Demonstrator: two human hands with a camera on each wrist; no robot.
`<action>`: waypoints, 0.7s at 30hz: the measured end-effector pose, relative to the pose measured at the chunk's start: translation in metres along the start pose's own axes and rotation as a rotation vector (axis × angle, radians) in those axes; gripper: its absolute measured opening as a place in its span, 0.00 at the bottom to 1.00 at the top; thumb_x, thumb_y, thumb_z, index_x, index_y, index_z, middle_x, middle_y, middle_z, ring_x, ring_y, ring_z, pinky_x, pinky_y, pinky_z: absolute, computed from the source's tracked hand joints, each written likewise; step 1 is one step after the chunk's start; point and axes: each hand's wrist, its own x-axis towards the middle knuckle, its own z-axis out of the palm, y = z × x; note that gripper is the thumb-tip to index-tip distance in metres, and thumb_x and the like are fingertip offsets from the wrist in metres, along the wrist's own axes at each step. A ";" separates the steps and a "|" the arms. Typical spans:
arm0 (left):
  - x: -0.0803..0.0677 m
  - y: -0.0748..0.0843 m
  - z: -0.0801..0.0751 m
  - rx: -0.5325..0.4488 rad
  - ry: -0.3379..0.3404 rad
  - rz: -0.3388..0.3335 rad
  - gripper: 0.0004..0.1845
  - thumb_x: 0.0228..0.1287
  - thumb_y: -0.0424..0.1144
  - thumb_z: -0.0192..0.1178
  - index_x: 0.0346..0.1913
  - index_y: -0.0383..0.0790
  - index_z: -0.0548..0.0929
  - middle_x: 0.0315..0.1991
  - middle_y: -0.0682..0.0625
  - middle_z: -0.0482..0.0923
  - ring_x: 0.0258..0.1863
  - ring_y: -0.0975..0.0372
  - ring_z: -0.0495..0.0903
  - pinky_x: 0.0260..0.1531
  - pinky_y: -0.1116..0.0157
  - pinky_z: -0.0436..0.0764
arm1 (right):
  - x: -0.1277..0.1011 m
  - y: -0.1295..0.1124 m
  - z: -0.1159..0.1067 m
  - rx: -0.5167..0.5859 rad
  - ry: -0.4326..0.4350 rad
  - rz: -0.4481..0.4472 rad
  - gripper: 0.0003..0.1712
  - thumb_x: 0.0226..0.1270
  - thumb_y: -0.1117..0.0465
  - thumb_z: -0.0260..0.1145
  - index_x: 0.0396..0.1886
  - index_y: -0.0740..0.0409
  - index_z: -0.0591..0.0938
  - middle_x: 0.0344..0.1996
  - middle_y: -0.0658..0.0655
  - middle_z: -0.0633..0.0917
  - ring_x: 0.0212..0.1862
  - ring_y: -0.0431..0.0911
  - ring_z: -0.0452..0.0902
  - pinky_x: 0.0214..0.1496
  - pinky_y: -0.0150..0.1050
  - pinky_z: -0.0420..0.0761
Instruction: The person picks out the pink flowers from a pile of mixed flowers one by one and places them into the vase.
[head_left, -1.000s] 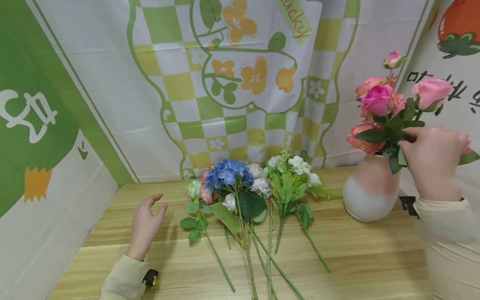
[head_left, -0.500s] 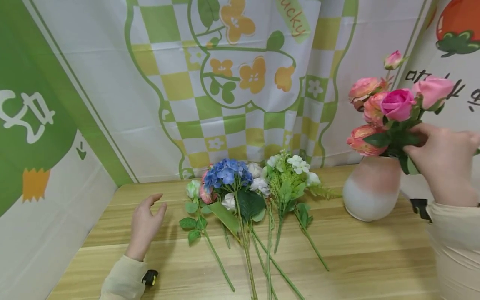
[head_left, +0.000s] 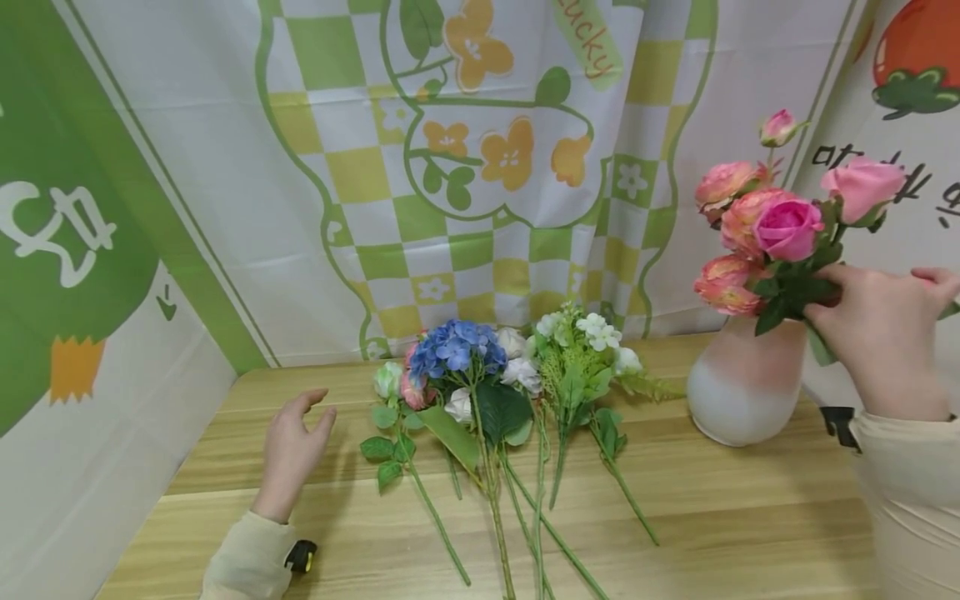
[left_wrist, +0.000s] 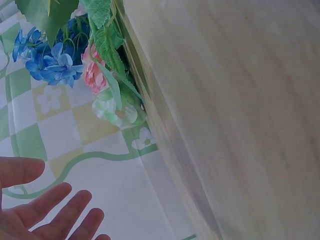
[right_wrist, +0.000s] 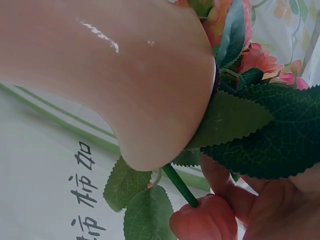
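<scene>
Left hand (head_left: 291,450) low, fingers loosely spread, holding nothing; right hand (head_left: 885,337) raised, fingers curled in a pinch.

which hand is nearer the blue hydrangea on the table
Left. The left hand rests on the table just left of the blue hydrangea, not touching it. The right hand is far to its right, holding rose stems at the vase.

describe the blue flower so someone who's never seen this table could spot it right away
On the wooden table, a row of loose stems lies left of the vase. The blue flower heads the middle stems, the only blue bloom among white, pink and green ones.
</scene>
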 end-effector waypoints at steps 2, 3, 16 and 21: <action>0.000 0.000 -0.001 0.000 -0.001 -0.002 0.22 0.68 0.38 0.54 0.61 0.31 0.72 0.59 0.32 0.72 0.57 0.40 0.69 0.55 0.42 0.67 | 0.000 0.000 0.000 0.000 -0.005 0.007 0.08 0.48 0.67 0.64 0.29 0.67 0.80 0.11 0.66 0.77 0.21 0.69 0.70 0.59 0.69 0.46; 0.000 0.000 -0.001 -0.001 -0.003 -0.005 0.22 0.68 0.38 0.54 0.61 0.31 0.72 0.59 0.32 0.72 0.57 0.40 0.69 0.55 0.42 0.67 | 0.000 0.001 0.000 0.003 -0.005 0.010 0.08 0.49 0.67 0.64 0.29 0.67 0.80 0.12 0.67 0.78 0.22 0.70 0.71 0.60 0.69 0.46; 0.001 0.000 -0.002 0.004 -0.009 -0.014 0.22 0.69 0.39 0.54 0.61 0.31 0.72 0.59 0.32 0.72 0.57 0.40 0.69 0.55 0.42 0.67 | -0.005 -0.003 -0.009 0.060 -0.043 0.052 0.13 0.58 0.67 0.64 0.42 0.68 0.80 0.33 0.74 0.82 0.36 0.70 0.75 0.67 0.66 0.42; 0.000 0.000 -0.002 0.010 -0.007 -0.008 0.22 0.69 0.39 0.53 0.61 0.31 0.72 0.59 0.32 0.72 0.57 0.40 0.69 0.54 0.42 0.67 | -0.008 -0.006 -0.016 0.102 -0.033 0.050 0.13 0.62 0.66 0.58 0.45 0.66 0.80 0.37 0.74 0.82 0.36 0.67 0.75 0.69 0.62 0.43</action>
